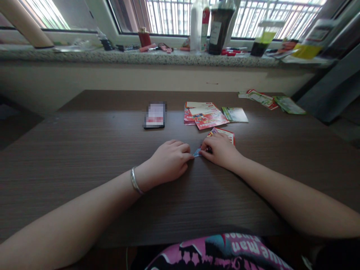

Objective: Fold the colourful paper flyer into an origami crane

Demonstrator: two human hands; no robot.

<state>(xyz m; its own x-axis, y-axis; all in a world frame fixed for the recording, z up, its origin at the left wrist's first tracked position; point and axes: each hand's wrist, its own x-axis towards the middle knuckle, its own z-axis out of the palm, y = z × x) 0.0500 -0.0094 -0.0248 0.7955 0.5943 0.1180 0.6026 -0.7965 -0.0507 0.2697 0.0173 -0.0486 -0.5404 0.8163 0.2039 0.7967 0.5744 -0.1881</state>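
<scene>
Dark wood-grain table [70, 150] under a speckled sill [168, 58] lined with bottles [196, 28]. Near the table's middle, right hand [218, 148] bent over a red-edged card [230, 136], covering most of it. Left hand [171, 159] just beside, apart from the right, fingertips at a blue tip [196, 153] jutting from under the right; no telling whether part of that card or separate, nor whether firmly pinched by either. Probably best done with light fingertips: hold flat with one hand, steady the corner with the other, avoid creasing thin stock. Beyond, a loose pile [210, 119] of red cards, green cards [237, 114] at its right, and a phone [155, 114] to the left, screen blurred. Card print too small to read. On the shirt [194, 251], inverted letters, apparently including "Man".
</scene>
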